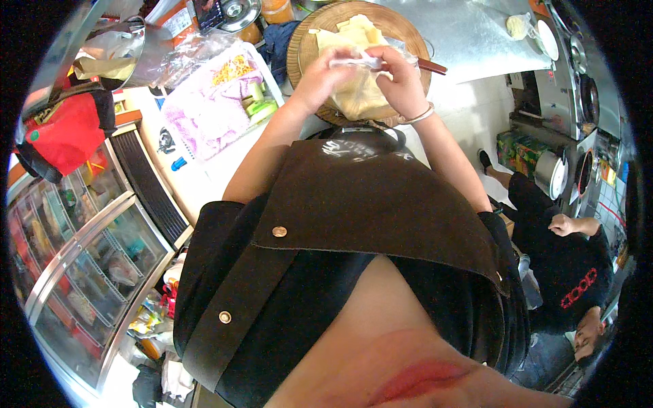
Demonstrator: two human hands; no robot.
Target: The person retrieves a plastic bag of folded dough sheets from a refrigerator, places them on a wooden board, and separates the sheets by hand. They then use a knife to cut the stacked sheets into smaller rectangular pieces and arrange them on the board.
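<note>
Over a round wooden chopping board (304, 48), both my hands pinch the top edge of a clear plastic bag (359, 94) that seems to hold flat yellowish sheets. My left hand (326, 76) grips its left side and is slightly blurred. On the right side of the opening is my right hand (400, 76), with a bracelet at the wrist. Beyond the hands, a stack of pale yellow sheets (359, 31) lies on the board. A reddish-brown handle (432, 66) sticks out past the board's right edge; the rest of that tool is hidden.
Left of the board stands a white tray (275, 89) with a purple cloth (204, 117), shredded orange food and green vegetable pieces. A metal pot (153, 56) is farther left. A steel worktop (469, 41) extends right. Another person (556, 255) is at the right, near the stove.
</note>
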